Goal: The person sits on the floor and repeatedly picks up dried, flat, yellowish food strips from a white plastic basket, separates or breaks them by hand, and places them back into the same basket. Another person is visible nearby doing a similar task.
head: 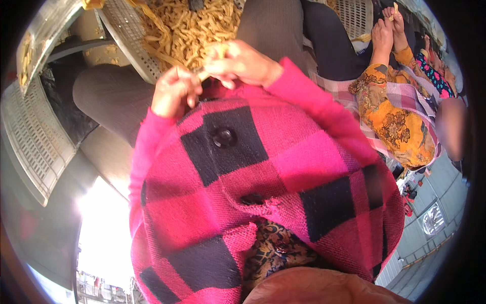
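Note:
My left hand (175, 91) and my right hand (237, 62) are close together above my lap, in pink sleeves. Between their fingertips is a small pale-yellow strip (204, 75), perhaps a piece of dried or pickled vegetable. The fingers of both hands close on it; something dark and thin shows beside it, too small to name. Just beyond my hands lies a large heap of yellowish-brown strips (190, 34) of the same sort, in a white perforated plastic basket (131, 47).
Another white perforated basket (38, 133) stands at the far left, near a clear plastic sheet or bag (47, 41). At the right a co-worker sits close by, with a floral orange sleeve (398, 125) and raised hands; more people sit beyond. My knees flank the heap.

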Tool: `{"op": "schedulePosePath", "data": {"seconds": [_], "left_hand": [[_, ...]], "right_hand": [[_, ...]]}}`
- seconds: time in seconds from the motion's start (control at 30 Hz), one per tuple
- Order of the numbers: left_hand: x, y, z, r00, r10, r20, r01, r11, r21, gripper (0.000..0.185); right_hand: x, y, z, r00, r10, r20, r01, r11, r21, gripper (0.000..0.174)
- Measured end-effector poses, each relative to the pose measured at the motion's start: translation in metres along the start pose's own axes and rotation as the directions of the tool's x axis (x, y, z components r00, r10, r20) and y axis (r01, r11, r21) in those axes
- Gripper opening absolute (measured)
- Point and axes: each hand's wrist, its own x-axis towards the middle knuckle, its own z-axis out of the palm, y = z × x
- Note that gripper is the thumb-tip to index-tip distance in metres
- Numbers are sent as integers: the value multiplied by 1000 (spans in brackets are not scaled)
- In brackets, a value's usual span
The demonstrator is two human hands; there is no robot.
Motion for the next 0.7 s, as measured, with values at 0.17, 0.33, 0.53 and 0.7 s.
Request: {"op": "schedulePosePath", "data": {"seconds": [0.17, 0.33, 0.53, 0.7], "left_hand": [[-6, 8, -2, 993, -68, -94, 89, 968, 237, 11], [73, 73, 27, 621, 765, 174, -338, 60, 939, 6], [153, 112, 14, 615, 760, 209, -200, -106, 974, 6], [114, 36, -84, 830, 547, -105, -102, 335, 937, 56]], "right_hand": [[-21, -1, -9, 994, -38, -100, 41, 999, 23, 9], [18, -57, -39, 886, -401, -233, 369, 914, -170, 12], [89, -80, -106, 771, -580, -264, 299, 695, -654, 18], [37, -12, -94, 914, -262, -309, 67, 850, -523, 35]]}}
